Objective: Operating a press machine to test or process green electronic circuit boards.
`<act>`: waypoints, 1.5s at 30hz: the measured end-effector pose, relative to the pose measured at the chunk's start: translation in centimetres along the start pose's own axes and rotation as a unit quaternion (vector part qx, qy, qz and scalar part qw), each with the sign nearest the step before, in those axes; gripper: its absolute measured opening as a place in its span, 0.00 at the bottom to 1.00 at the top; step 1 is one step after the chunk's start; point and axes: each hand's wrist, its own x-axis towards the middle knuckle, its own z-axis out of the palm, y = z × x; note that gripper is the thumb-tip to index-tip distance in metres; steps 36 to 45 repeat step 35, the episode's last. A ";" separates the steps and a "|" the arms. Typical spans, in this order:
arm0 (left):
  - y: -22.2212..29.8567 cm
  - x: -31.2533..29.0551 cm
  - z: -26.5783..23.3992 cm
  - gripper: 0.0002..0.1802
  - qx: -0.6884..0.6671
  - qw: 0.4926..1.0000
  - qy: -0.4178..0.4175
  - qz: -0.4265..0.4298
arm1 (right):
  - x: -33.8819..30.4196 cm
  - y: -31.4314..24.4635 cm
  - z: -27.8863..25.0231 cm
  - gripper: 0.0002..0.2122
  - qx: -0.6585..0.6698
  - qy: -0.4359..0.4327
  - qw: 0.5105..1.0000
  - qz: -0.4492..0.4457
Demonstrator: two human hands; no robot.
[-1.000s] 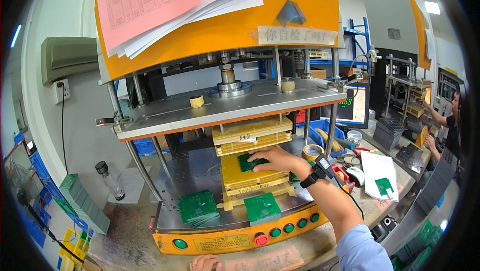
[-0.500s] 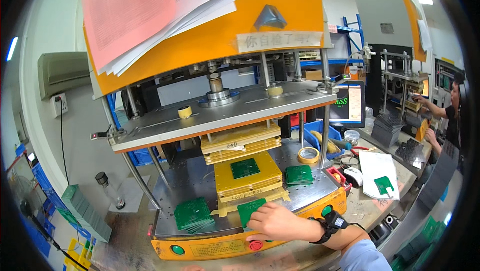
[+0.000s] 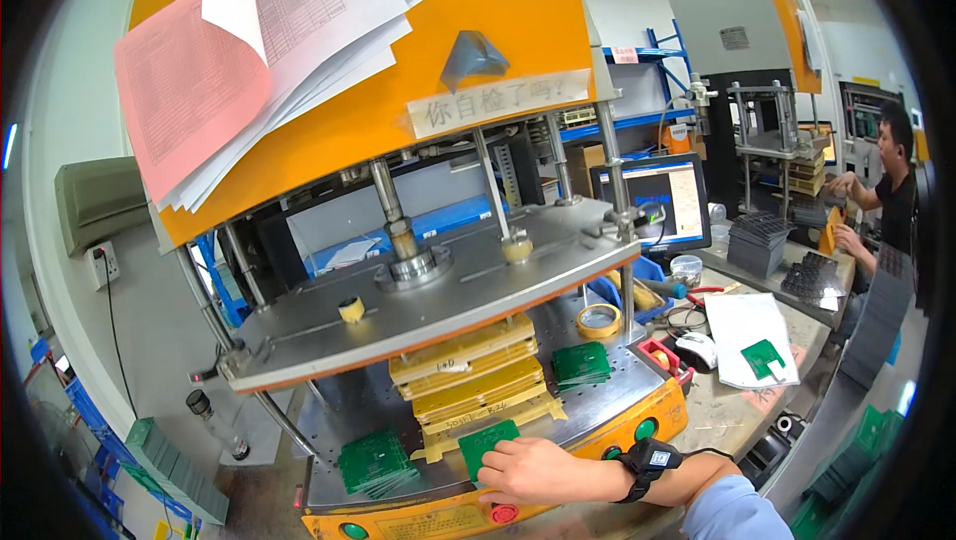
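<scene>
My right hand (image 3: 530, 470) is closed on the near edge of a green circuit board (image 3: 486, 446), at the front edge of the press bed (image 3: 607, 408). A red push button (image 3: 505, 513) lies just below my fingers. Behind the board, the upper yellow test fixture (image 3: 468, 359) is down against the lower yellow fixture (image 3: 488, 403), under the press's metal plate (image 3: 438, 306). What lies between the fixtures is hidden. Green boards are stacked on the bed at the left (image 3: 376, 464) and at the right (image 3: 582, 366). My left hand is out of view.
Right of the press are a tape roll (image 3: 598, 320), a white mouse (image 3: 695, 351), a paper sheet (image 3: 742, 326) with a green board (image 3: 763, 360), and a monitor (image 3: 652, 203). A bottle (image 3: 219, 420) stands left. A co-worker (image 3: 891, 191) works at another press, far right.
The press plate has come down, bringing the upper fixture onto the lower one and hiding the board there. My right hand keeps its board. The view has shifted, and the monitor's picture differs.
</scene>
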 end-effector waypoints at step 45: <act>1.9 3.1 -3.1 0.18 -0.019 0.999 -0.047 -0.001 | 0.0 -0.7 -0.4 0.15 0.014 -0.027 0.999 0.023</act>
